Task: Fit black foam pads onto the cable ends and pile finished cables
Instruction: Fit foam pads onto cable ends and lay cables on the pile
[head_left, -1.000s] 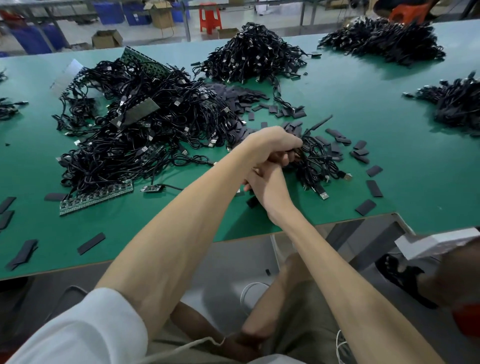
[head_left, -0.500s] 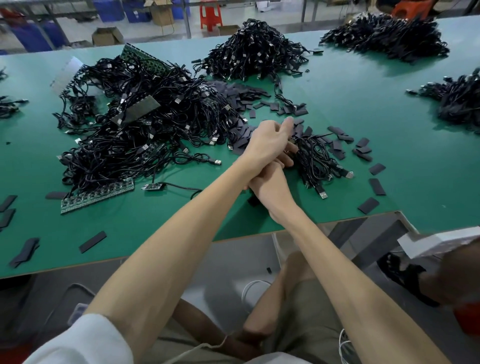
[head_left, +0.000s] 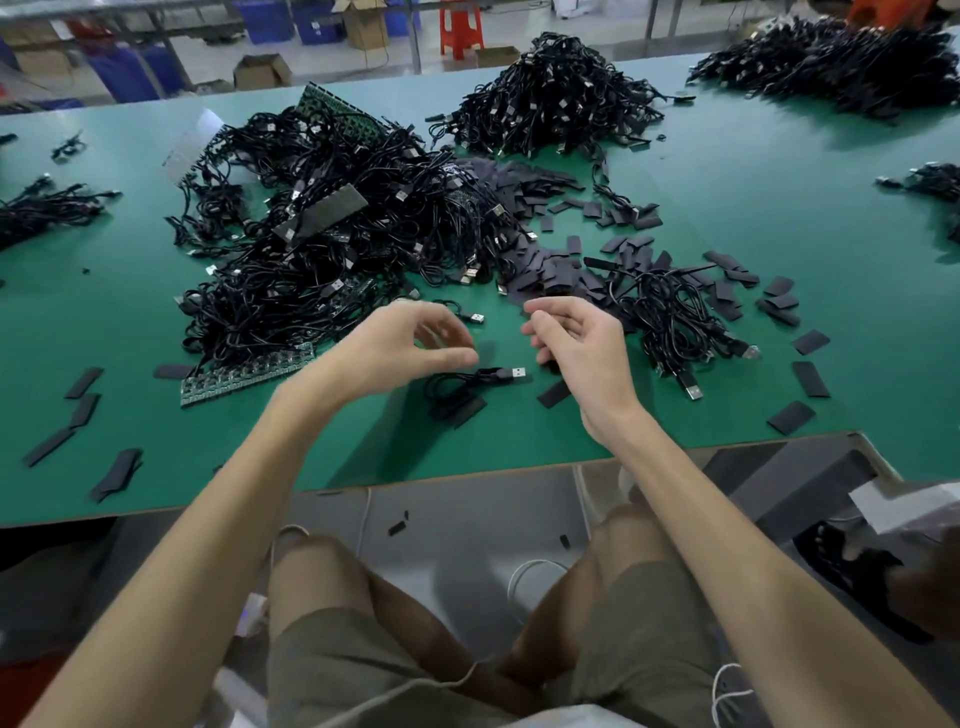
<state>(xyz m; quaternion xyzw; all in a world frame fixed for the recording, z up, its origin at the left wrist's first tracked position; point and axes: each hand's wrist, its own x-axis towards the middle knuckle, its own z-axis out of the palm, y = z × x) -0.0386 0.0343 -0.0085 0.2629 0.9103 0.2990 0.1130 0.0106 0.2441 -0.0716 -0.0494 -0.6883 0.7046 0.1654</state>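
Green tabletop (head_left: 727, 208) carries all the work. Near its front edge a short black USB cable (head_left: 457, 382) lies loosely coiled, its metal plug (head_left: 515, 372) pointing toward the right edge. A black foam pad (head_left: 467, 409) lies against the coil's near side; whether it is fitted on the cable end cannot be told.

The left grip (head_left: 410, 348) hovers just left of and above the coil, thumb and fingers apart in a loose curve, holding nothing; its fingertips are blurred. The right grip (head_left: 576, 343) hovers just right of the plug, fingers loosely curled, with nothing visible in it. The cable lies between the two grips and touches neither. A loose foam pad (head_left: 553, 393) lies flat below the right grip.

Behind the right grip sits a small pile of cables (head_left: 670, 312) among scattered foam pads (head_left: 550, 270). A big tangle of cables (head_left: 332, 249) spreads behind the left grip, with a strip of circuit boards (head_left: 249, 371) at its near side. A tall cable heap (head_left: 556, 98) stands by the far edge.
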